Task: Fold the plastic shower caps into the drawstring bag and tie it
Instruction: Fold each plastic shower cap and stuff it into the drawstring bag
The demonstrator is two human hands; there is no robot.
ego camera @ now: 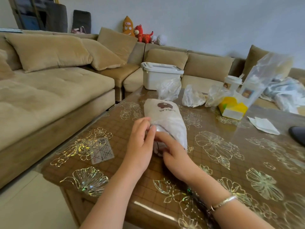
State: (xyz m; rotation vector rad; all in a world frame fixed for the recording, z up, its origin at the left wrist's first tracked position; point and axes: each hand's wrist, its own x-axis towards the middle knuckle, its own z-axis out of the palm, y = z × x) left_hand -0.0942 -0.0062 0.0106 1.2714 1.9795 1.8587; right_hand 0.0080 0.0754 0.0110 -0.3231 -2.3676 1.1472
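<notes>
A beige drawstring bag (160,112) with a brown bear print lies lengthwise on the table, its mouth toward me. A clear plastic shower cap (175,129) lies over its near half. My left hand (141,146) pinches the plastic at the bag's near left edge. My right hand (173,154) grips the plastic and the bag's mouth just beside it, fingers curled. A dark cord shows between my hands. More crumpled plastic caps (169,88) sit beyond the bag's far end.
The glossy brown floral table (222,162) holds other plastic bundles (193,96), a yellow box (233,108), a cup (231,82), folded paper (264,125) and a sticker card (101,151). A white lidded bin (160,75) stands on the tan sofa (49,90).
</notes>
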